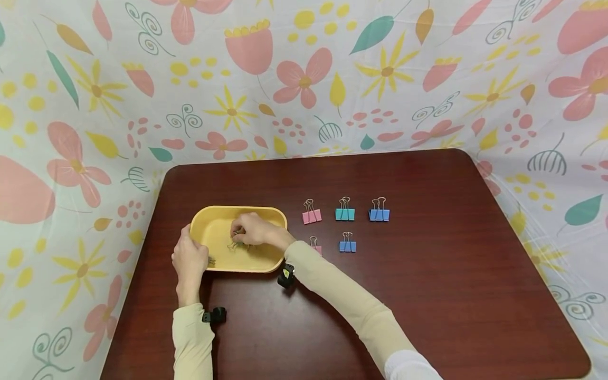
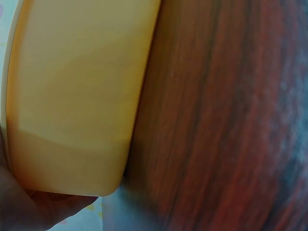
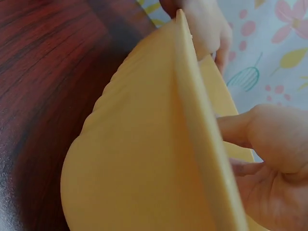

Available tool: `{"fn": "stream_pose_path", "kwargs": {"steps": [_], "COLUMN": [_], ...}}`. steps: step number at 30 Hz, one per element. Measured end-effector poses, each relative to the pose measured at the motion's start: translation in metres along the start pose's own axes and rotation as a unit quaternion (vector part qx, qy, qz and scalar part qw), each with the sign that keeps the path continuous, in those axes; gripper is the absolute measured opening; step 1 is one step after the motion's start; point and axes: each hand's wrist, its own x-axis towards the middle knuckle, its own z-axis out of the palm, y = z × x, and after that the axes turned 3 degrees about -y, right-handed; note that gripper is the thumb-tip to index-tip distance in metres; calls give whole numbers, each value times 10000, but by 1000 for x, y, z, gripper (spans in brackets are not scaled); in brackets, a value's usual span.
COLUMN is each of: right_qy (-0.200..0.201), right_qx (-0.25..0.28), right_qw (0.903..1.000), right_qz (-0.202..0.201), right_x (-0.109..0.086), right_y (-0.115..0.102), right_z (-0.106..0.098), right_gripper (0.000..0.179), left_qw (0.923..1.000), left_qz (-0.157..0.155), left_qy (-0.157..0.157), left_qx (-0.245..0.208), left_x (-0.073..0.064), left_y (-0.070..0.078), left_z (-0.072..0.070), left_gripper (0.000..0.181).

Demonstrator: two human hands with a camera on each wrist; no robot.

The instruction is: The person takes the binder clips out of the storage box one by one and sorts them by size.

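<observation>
A yellow plastic tray (image 1: 277, 216) stands on the left part of the table. My left hand (image 1: 190, 258) grips its left end, thumb over the rim; in the left wrist view the tray's yellow side (image 2: 72, 96) fills much of the picture. My right hand (image 1: 256, 229) reaches inside, fingers curled down and pinching a small binder clip whose colour is hard to make out. Binder clips with wire handles (image 1: 234, 246) lie under those fingers, partly covered. Another clip (image 1: 211, 260) lies beside the left thumb. In the right wrist view the tray wall hides the right fingertips.
Right of the tray, a back row holds a pink binder clip (image 1: 312, 216), a teal one (image 1: 344, 214) and a blue one (image 1: 379, 215). In front are a smaller blue clip (image 1: 348, 246) and a pink clip (image 1: 314, 244) partly hidden by the right sleeve. Flowered cloth (image 1: 304, 126) borders the brown table (image 1: 451, 290).
</observation>
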Motion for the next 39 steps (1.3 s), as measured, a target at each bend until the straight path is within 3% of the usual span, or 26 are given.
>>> {"fn": "stream_pose_path", "kwargs": {"steps": [8,14,20,25,31,39], "right_qy": [-57,498,780,1195,1411,1501], "right_qx": [457,653,1614,1599,2323,2076], "right_qw": [9987,9966,9837,9798,9623,9664], "right_qz": [207,83,164,151,-97,-196], "right_x": [-3,-4,-9,-15,-26,-43], "right_y": [4,8,13,15,16,20], "right_z": [-1,-1,-2,-10,-25,-44], "right_gripper": [5,8,7,7,6,14], "left_qw": [10000,10000,9999,10000,9999,9998], "left_qz": [-4,3,39,17,51,21], "left_qy": [11,31,32,2,8,-25], "left_qx": [-36,-53,-95,-91,-131,-208], "left_x": [-1,-1,0,1,1,-2], "left_y": [0,-1,0,-1,0,0], "left_z": [1,1,0,0,1,-1], "left_gripper": [53,52,52,52,53,54]}}
